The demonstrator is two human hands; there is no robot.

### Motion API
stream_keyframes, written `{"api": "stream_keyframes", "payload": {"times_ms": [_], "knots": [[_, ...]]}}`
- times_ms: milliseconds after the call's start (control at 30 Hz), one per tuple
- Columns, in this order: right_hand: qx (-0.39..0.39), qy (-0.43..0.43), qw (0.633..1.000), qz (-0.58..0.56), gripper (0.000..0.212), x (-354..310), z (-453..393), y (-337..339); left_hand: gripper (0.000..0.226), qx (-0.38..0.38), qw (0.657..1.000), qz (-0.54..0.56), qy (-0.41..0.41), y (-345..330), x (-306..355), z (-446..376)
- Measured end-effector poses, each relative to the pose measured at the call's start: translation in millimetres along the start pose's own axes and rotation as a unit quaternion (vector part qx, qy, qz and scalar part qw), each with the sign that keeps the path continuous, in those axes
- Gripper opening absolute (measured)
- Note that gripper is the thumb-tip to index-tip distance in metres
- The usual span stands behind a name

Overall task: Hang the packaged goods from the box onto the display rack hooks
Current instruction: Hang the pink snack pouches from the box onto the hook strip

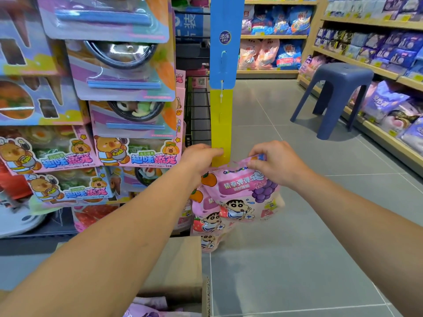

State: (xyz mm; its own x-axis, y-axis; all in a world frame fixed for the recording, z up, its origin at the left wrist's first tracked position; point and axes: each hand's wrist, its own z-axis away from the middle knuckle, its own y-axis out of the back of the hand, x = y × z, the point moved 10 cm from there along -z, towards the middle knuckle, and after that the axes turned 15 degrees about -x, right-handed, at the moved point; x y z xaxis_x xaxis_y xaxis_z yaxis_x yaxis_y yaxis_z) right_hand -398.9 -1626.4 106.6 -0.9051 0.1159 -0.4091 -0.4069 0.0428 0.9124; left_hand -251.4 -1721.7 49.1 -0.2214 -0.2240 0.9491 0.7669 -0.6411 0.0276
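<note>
On the far left, boxed toy sets (128,154) are hanging in rows on a neighbouring rack, out of the way of the work. Low in the view, the cardboard box (183,266) is being kept on the floor right under the arms, so that the next pink packet (146,310) inside can be reached without stepping away.

The left hand (201,156) is being pressed against the lower, yellow part of the hanging display strip (223,124), with its fingers curled round the strip's edge, probably to steady it while a packet is being fitted; the hook itself is hidden behind the hands, so its engagement cannot be confirmed. Just below, several packaged goods (208,216) already hung are dangling one above another.

The top pink packet (242,193) is being held at its header by the right hand (274,163), whose fingers are pinched together on the upper edge, so that the hang hole is being kept level with the strip.

Further right, a blue stool (338,92) is standing in the aisle beside stocked shelves (377,72).
</note>
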Motion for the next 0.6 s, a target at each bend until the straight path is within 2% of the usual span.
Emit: {"api": "stream_keyframes", "payload": {"times_ms": [33, 167, 233, 300, 533, 600], "knots": [[0.000, 0.004, 1.000, 0.007, 0.015, -4, -4, 1, 0.042, 0.001, 1.000, -0.013, 0.018, 1, -1, 1], [-0.006, 0.013, 0.999, 0.034, 0.014, -21, -16, 3, 0.045, 0.000, 0.998, -0.054, 0.038, 4, 2, 0], [-0.017, 0.019, 0.998, 0.059, 0.014, -32, -21, 1, 0.029, 0.009, 0.990, -0.139, 0.030, 5, 12, 0], [-0.010, 0.019, 0.997, 0.080, 0.014, -40, -26, 0, 0.025, 0.016, 0.976, -0.218, 0.022, 4, 23, 3], [0.039, 0.002, 0.999, 0.022, 0.006, -40, -30, 11, 0.026, 0.009, 0.977, -0.209, 0.036, 8, 17, -2], [0.034, -0.006, 0.999, 0.009, 0.009, -37, -30, 10, 0.016, 0.018, 0.977, -0.211, 0.018, 10, 22, 0]]}}
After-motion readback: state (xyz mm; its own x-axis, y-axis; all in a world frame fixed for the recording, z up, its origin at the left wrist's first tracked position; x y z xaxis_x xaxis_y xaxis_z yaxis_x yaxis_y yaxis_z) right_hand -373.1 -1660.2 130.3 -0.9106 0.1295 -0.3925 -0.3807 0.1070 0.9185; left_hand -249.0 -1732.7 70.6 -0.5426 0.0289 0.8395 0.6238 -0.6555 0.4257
